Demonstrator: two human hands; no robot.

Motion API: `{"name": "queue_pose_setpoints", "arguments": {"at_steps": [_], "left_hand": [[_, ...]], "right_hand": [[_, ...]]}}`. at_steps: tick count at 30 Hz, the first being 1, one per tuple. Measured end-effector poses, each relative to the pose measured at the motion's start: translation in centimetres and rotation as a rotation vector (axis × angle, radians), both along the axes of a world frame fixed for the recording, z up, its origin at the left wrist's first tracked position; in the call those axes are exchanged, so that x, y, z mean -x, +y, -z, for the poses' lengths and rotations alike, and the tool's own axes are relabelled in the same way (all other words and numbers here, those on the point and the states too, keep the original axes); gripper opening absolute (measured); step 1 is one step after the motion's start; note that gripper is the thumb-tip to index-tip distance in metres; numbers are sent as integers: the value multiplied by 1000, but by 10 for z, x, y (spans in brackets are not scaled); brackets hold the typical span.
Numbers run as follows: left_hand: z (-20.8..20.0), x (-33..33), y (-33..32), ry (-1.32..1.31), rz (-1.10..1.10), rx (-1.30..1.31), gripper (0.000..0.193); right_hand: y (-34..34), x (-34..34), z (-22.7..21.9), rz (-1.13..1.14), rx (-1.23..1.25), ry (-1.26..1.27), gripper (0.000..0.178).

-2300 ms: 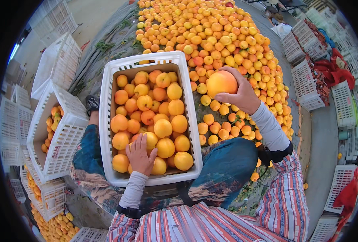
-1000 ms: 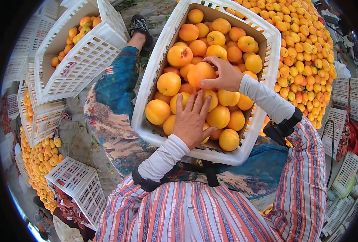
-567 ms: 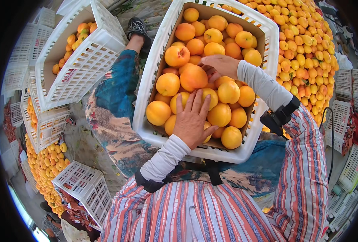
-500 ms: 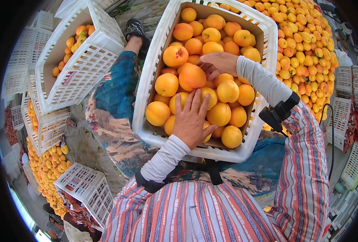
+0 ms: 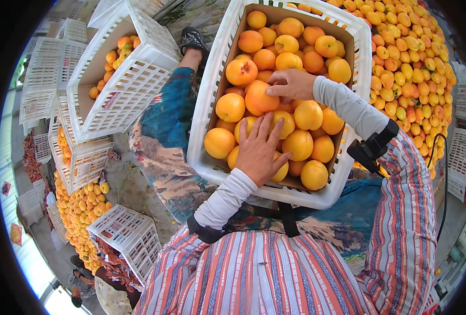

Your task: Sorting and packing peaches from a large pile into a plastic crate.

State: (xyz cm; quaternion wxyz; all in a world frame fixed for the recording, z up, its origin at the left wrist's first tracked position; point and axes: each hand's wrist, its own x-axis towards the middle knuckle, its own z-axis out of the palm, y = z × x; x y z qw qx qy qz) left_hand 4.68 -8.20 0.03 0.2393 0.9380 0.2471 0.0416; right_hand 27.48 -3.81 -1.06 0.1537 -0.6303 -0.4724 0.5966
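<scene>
A white slatted plastic crate [image 5: 200, 123] lined with brown cardboard rests on my lap, heaped with yellow-orange apricots [image 5: 308, 115]. My left hand [image 5: 259, 154] lies flat over the fruit at the near side, fingers spread, its fingertips just below a large orange apricot [image 5: 260, 98]. My right hand [image 5: 296, 85] reaches in from the right, with fingers bent and apart. Its thumb meets the right side of that same large apricot, which stays in the heap. Beyond it, one apricot [image 5: 242, 71] shows a dark reddish blemish.
A big pile of apricots [image 5: 401, 68] spreads at the far right. Stacked white crates [image 5: 133, 92] with some apricots inside stand at the left, above another fruit pile [image 5: 83, 218]. An upturned-looking white crate [image 5: 130, 236] sits at the lower left. A black cable [image 5: 445, 173] hangs at the right.
The whole view has shifted, so the scene sits farther right. My right hand has come left and lower against the large apricot, its fingers more bent. My left hand stays on the fruit.
</scene>
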Motion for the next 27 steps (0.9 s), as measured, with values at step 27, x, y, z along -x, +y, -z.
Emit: {"name": "queue_pose_setpoints", "arguments": {"at_steps": [27], "left_hand": [[28, -26, 62, -233, -98, -129, 53]], "right_hand": [[-6, -8, -2, 7, 123, 185, 64]]}}
